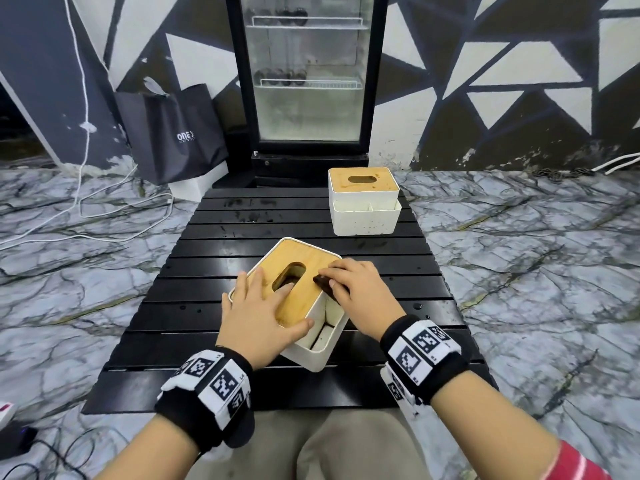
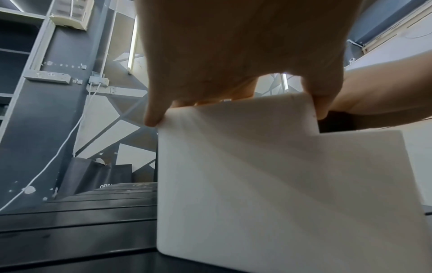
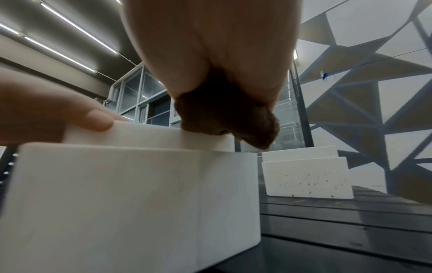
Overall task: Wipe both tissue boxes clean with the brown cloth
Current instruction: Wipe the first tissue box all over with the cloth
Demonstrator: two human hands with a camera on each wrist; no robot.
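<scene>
A white tissue box with a wooden lid (image 1: 304, 271) sits turned at an angle in the middle of the black slatted table (image 1: 207, 251). My left hand (image 1: 259, 306) lies flat on the lid with spread fingers, one fingertip in the oval slot, thumb at the lid's near edge (image 2: 151, 118). My right hand (image 1: 356, 285) grips the bunched brown cloth (image 1: 325, 287) and presses it on the lid's right edge (image 3: 224, 118). The second tissue box (image 1: 363, 199) stands at the table's far right; its white front is speckled with dark spots (image 3: 306, 179).
A glass-door fridge (image 1: 308, 74) stands behind the table. A dark shopping bag (image 1: 173, 133) leans to its left. White cables (image 1: 83, 202) trail over the marble floor on the left. A dark device with cords (image 1: 17, 441) lies at the near left.
</scene>
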